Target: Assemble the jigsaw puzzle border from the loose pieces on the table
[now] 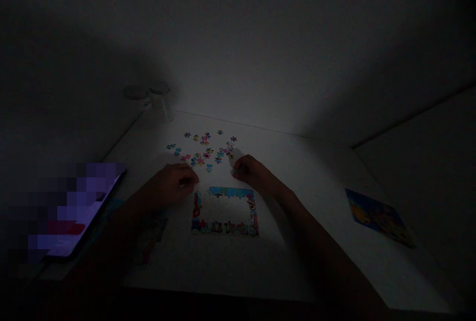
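Note:
A jigsaw puzzle frame (231,192) of joined border pieces lies on the white table, with a gap at its upper left corner and a bare middle. Just above that corner, my left hand (177,181) is closed with curled fingers; whatever they hold, if anything, is hidden. My right hand (251,172) is above the frame's upper right side, thumb and fingers pinched on what looks like a small puzzle piece, mostly covered. Beyond both hands lie several loose puzzle pieces (207,155) in bright colours. One bluish piece (209,167) lies between the hands.
A lit tablet or phone screen (84,212), partly pixelated, stands at the left. Under my left forearm lies a colourful picture sheet (150,241). Another picture card (379,216) lies at the right. Clear glasses (160,103) stand at the back left corner by the wall. Light is dim.

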{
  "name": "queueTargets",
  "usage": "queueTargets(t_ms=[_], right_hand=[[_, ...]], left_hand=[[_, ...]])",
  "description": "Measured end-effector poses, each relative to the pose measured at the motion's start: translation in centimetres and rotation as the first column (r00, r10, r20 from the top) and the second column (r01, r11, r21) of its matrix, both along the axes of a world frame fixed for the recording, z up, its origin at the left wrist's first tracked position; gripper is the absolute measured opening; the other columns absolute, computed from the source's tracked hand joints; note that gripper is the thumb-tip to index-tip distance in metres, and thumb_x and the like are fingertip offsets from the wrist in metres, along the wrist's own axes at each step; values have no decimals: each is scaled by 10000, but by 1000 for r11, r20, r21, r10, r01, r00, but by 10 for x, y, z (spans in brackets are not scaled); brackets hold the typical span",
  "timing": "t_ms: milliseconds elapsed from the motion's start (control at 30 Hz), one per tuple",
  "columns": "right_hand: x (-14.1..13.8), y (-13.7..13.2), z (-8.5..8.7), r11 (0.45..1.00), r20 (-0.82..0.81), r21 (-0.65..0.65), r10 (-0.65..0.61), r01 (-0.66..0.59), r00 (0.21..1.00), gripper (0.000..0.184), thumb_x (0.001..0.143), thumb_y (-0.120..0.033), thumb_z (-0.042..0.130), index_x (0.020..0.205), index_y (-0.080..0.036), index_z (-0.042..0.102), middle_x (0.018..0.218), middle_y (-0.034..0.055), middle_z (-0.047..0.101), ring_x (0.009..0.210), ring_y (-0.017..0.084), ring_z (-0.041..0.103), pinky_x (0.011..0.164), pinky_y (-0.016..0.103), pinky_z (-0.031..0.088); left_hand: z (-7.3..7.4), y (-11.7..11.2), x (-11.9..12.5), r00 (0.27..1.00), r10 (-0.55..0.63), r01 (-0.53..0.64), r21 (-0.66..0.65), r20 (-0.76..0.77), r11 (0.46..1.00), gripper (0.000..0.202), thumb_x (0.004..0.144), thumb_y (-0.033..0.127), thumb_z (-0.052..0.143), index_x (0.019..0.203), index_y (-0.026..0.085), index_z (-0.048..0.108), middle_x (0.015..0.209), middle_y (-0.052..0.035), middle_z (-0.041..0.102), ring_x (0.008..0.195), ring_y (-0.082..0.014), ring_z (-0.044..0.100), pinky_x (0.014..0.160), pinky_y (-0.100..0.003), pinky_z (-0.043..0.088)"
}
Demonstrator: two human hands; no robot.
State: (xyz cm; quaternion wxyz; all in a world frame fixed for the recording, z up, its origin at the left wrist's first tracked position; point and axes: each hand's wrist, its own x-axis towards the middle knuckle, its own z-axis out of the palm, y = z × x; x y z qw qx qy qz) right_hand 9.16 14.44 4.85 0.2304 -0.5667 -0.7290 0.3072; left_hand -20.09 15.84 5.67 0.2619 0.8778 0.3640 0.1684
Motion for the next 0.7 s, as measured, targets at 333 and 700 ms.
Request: queueTargets(t_ms=[333, 700], right_hand=[[-30, -16, 12, 954, -474, -280, -41, -107, 880, 159, 781, -283, 664, 898, -174, 660, 837, 21, 662, 753, 137, 605, 723, 302, 488], [-61, 4, 9, 929, -484, -292, 61, -227, 873, 159, 767, -178, 646, 907, -173, 720, 882, 26, 715, 814, 149, 648, 817, 332, 510]], left_hand=[[12, -13, 8, 954, -70, 61, -41, -291, 997, 191, 813, 298, 605, 990, 243, 652, 1003, -39, 629, 1014, -251, 564, 990, -577, 340], [-1, -32, 5, 965, 34, -14, 78, -259, 997, 288, 857, 438, 576, 1027, 206, 603, 1013, -61, 612, 951, -256, 575, 860, -462, 453]])
